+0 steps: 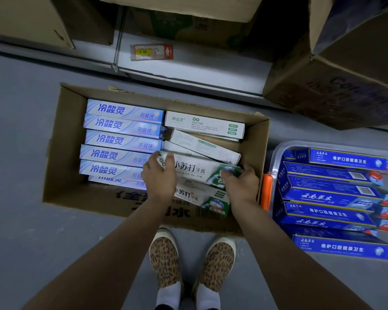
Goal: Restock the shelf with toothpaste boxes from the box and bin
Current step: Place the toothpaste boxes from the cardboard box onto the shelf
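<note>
In the head view, a white-and-green toothpaste carton [195, 170] was gripped at both ends inside the open brown cardboard box [61, 139] on the grey floor: the left hand [159, 175] curled over its left end, the right hand [242, 182] pinching its right end. Pale blue toothpaste cartons [121, 139] were stacked alongside. Dark blue cartons [332, 193] filled the clear plastic bin [276, 153] beside the box.

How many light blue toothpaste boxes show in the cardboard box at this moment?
6 light blue toothpaste boxes, stacked in one column along the left side of the cardboard box; the nearest is mostly covered, and more may lie hidden underneath.
</note>
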Available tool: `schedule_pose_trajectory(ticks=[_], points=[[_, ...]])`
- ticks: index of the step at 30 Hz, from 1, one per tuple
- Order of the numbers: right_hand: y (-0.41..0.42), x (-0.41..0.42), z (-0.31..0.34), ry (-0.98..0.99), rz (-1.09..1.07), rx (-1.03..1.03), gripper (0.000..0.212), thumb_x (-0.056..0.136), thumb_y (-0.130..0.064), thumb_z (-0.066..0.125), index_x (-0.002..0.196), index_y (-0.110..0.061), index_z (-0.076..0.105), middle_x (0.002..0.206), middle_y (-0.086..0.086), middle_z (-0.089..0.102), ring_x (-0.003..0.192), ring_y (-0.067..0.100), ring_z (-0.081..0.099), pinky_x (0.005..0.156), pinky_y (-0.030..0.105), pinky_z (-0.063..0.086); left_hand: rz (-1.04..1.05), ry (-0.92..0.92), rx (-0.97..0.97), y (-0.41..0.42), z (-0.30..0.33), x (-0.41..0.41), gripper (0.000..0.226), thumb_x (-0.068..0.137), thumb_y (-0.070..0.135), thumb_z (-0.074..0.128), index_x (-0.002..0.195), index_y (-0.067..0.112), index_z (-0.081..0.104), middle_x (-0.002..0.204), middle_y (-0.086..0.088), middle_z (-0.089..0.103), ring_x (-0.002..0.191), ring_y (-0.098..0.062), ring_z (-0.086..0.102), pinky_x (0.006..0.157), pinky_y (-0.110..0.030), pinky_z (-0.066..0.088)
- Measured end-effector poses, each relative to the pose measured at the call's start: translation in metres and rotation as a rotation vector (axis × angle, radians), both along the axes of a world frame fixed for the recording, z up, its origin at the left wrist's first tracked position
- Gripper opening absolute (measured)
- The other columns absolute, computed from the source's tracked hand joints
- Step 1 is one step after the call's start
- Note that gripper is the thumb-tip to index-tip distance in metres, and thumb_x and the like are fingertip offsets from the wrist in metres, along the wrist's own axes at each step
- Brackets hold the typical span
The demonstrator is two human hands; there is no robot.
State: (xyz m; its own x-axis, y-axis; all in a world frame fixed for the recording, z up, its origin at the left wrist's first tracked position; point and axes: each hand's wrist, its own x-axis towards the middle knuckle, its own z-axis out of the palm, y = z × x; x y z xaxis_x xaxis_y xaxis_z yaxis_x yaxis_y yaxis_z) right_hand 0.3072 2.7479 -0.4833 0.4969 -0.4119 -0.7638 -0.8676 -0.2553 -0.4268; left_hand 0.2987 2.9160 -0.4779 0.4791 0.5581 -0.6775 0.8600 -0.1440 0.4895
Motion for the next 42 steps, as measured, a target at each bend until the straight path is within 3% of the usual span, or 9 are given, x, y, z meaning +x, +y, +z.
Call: schedule_pose_trajectory(ticks=[3, 5, 9, 15, 19, 25, 32, 35, 42], points=[[-0.007, 0.013, 0.014, -0.023, -0.087, 0.092, 0.035, 0.073, -0.026, 0.083, 0.105, -0.017, 0.073, 0.092, 0.005, 0.076, 0.089, 0.029, 0.072, 0.084, 0.05, 0.06, 0.052, -0.043, -0.001, 0.003, 0.02, 0.009, 0.054, 0.101, 0.046, 0.046, 0.15, 0.023, 0.039, 0.153, -0.011, 0.034, 0.145, -0.028, 0.024, 0.115, -0.048, 0.027], [-0.012, 0.025, 0.034, -0.021, -0.197, 0.174, 0.038, 0.078, -0.016, 0.084, 0.113, -0.013, 0.071, 0.09, 0.006, 0.077, 0.089, 0.028, 0.073, 0.084, 0.044, 0.06, 0.077, -0.065, -0.012, 0.003, 0.031, 0.015, 0.053, 0.101, 0.046, 0.046, 0.149, 0.023, 0.04, 0.152, -0.011, 0.036, 0.144, -0.029, 0.027, 0.114, -0.048, 0.028], [-0.018, 0.034, 0.065, -0.058, -0.37, 0.355, 0.038, 0.082, 0.0, 0.078, 0.115, -0.013, 0.064, 0.09, 0.003, 0.069, 0.073, 0.014, 0.065, 0.05, 0.02, 0.05, 0.078, -0.08, -0.032, 0.0, 0.048, 0.022, 0.058, 0.101, 0.047, 0.045, 0.152, 0.022, 0.035, 0.156, -0.012, 0.032, 0.146, -0.03, 0.022, 0.116, -0.049, 0.024], [-0.02, 0.024, 0.082, -0.237, -0.322, 0.413, 0.038, 0.079, 0.005, 0.079, 0.108, -0.011, 0.06, 0.095, 0.0, 0.07, 0.077, 0.005, 0.068, 0.059, 0.014, 0.053, 0.1, -0.127, -0.066, 0.0, 0.057, 0.015, 0.057, 0.101, 0.048, 0.041, 0.152, 0.025, 0.036, 0.156, -0.007, 0.031, 0.146, -0.028, 0.025, 0.117, -0.049, 0.024], [-0.031, 0.012, 0.079, -0.138, -0.251, 0.436, 0.027, 0.083, -0.011, 0.08, 0.109, -0.01, 0.072, 0.103, 0.009, 0.076, 0.094, 0.024, 0.074, 0.073, 0.027, 0.06, 0.079, -0.205, -0.085, 0.001, 0.058, 0.013, 0.067, 0.09, 0.058, 0.041, 0.149, 0.025, 0.043, 0.153, 0.001, 0.04, 0.145, -0.023, 0.029, 0.118, -0.047, 0.027], [-0.05, -0.009, 0.074, -0.138, -0.382, 0.529, 0.025, 0.085, -0.007, 0.076, 0.109, -0.003, 0.069, 0.105, 0.014, 0.076, 0.082, 0.017, 0.076, 0.059, 0.021, 0.056, 0.076, -0.225, -0.164, -0.007, 0.048, 0.004, 0.06, 0.1, 0.051, 0.047, 0.154, 0.029, 0.034, 0.158, 0.005, 0.035, 0.144, -0.017, 0.034, 0.117, -0.041, 0.031], [-0.047, -0.014, 0.063, -0.271, -0.595, 0.656, 0.043, 0.074, -0.014, 0.078, 0.114, -0.002, 0.066, 0.101, 0.01, 0.077, 0.089, 0.015, 0.074, 0.066, 0.021, 0.057, 0.104, 0.164, -0.238, -0.027, 0.008, -0.017, 0.072, 0.102, 0.057, 0.036, 0.159, 0.016, 0.021, 0.165, -0.008, 0.022, 0.149, -0.032, 0.026, 0.118, -0.046, 0.024], [-0.04, -0.014, 0.054, -0.314, -0.617, 0.686, 0.033, 0.084, -0.005, 0.072, 0.115, 0.001, 0.064, 0.095, 0.008, 0.077, 0.083, 0.013, 0.074, 0.064, 0.021, 0.057, 0.028, 0.277, -0.295, -0.042, -0.006, -0.023, 0.073, 0.102, 0.059, 0.033, 0.16, 0.015, 0.019, 0.165, -0.008, 0.021, 0.149, -0.032, 0.025, 0.119, -0.046, 0.023], [-0.037, -0.021, 0.045, -0.357, -0.645, 0.756, 0.025, 0.077, -0.01, 0.073, 0.101, -0.008, 0.065, 0.094, 0.007, 0.077, 0.09, 0.015, 0.074, 0.072, 0.024, 0.058, 0.001, 0.286, -0.324, -0.064, -0.019, -0.03, 0.067, 0.104, 0.053, 0.034, 0.16, 0.019, 0.018, 0.165, -0.01, 0.022, 0.148, -0.032, 0.027, 0.121, -0.044, 0.023]])
